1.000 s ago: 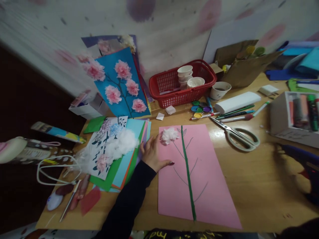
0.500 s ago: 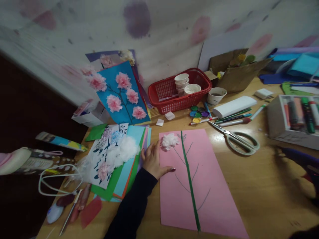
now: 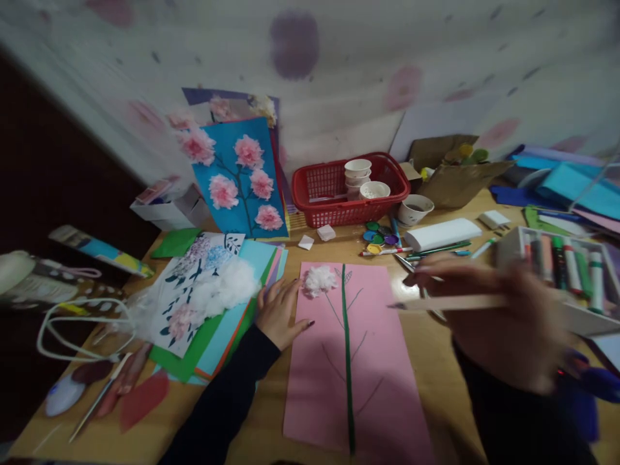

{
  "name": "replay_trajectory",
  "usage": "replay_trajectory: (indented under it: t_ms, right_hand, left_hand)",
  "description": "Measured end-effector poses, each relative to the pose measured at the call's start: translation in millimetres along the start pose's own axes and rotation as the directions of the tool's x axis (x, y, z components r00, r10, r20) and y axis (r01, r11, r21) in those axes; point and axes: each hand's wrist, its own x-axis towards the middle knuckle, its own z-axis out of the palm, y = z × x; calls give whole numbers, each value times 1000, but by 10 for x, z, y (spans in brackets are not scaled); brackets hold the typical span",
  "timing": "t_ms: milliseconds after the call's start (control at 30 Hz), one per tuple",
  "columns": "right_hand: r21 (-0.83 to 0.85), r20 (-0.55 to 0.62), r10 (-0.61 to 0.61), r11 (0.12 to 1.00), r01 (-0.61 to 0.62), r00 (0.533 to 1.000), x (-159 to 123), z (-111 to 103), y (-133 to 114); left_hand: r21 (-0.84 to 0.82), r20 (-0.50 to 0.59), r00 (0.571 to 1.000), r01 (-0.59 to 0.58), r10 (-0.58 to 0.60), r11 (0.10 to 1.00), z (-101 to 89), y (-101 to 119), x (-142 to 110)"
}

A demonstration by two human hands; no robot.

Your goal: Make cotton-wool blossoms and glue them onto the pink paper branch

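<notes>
A pink sheet of paper [image 3: 387,400] lies on the desk with a green stem, thin drawn branches and a small pair of leaves. A white cotton flower [image 3: 320,281] sits at its upper left. My left hand [image 3: 279,316] rests open at the sheet's left edge, fingers spread, thumb over the paper. Above the sheet's right side, my right hand [image 3: 513,316] is closed round a pale pencil [image 3: 450,303], its dark tip pointing left. Motion blurs this hand, which partly covers the scissors [image 3: 404,263]. Loose cotton [image 3: 227,284] lies on the papers left of my left hand.
A red basket [image 3: 329,214] with cups stands at the back, beside a blue flower picture [image 3: 232,223]. Paint pots [image 3: 374,248] lie before it. A box of markers [image 3: 518,258] and a blue-purple glue gun [image 3: 598,384] are at right. Coloured papers [image 3: 179,368] lie at left.
My right hand has come into view from the right with the pencil in it. My left hand stays by the sheet's left edge. The camera view has shifted.
</notes>
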Motion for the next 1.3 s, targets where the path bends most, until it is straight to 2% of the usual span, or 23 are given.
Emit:
replay_trajectory:
  t_ms: [100, 167, 200, 267, 333, 400, 433, 500, 567, 667, 733, 833, 967, 1067, 1167, 1233, 1300]
  right_hand:
    - [58, 28, 176, 982, -177, 984, 110, 103, 328]
    - [69, -27, 278, 959, -276, 960, 150, 132, 598]
    - [88, -87, 285, 957, -278, 955, 158, 128, 717]
    - [113, -125, 315, 947, -302, 941, 154, 95, 894]
    - [136, -130, 344, 935, -327, 930, 134, 51, 986]
    - [140, -123, 365, 927, -348, 923, 110, 25, 1016]
    - [135, -116, 374, 924, -358, 920, 99, 21, 1019]
    - [121, -99, 385, 920, -373, 918, 83, 28, 1013]
    - [107, -97, 394, 917, -384, 914, 75, 42, 1004]
    - [117, -130, 402, 914, -389, 906, 77, 51, 986]
    - [142, -148, 402, 913, -383, 904, 86, 48, 973]
    - [162, -154, 385, 918, -362, 910, 101, 34, 962]
    - [178, -162, 380, 919, -351, 911, 112, 9, 979]
    - [179, -143, 371, 922, -344, 918, 112, -4, 989]
    - [186, -147, 342, 931, -313, 928, 108, 1, 974]
    - [189, -150, 331, 935, -302, 932, 100, 15, 950]
    - [187, -150, 318, 939, -289, 936, 87, 34, 921]
  left_hand:
    - [-34, -75, 996, -49, 46, 998, -67, -69, -34]
    - [-63, -140, 989, -60, 51, 996, -132, -158, -58]
    - [-78, -177, 984, -49, 34, 996, -180, -223, -71]
    - [-100, -256, 966, 12, -37, 995, -320, -401, -99]
    - [-95, -360, 922, 118, -145, 988, -509, -629, -136]
    - [-96, -472, 828, 294, -304, 951, -698, -865, -177]
    - [-103, -500, 782, 372, -371, 922, -771, -970, -194]
    - [-146, -500, 747, 425, -438, 893, -839, -1132, -208]
    - [-219, -471, 764, 383, -441, 898, -798, -1221, -180]
    - [-278, -431, 804, 314, -410, 908, -630, -1260, -80]
    - [-260, -421, 821, 298, -385, 919, -542, -1260, -10]
    - [-228, -410, 847, 264, -339, 937, -513, -1256, 44]
    - [-252, -443, 829, 251, -342, 935, -566, -1221, 22]
    - [-374, -430, 809, 243, -400, 895, -593, -1153, -3]
    - [-609, -340, 822, 179, -458, 773, -608, -1022, 14]
    - [-765, -237, 860, 122, -453, 632, -604, -872, 51]
    - [-882, -123, 911, 81, -394, 464, -574, -665, 98]
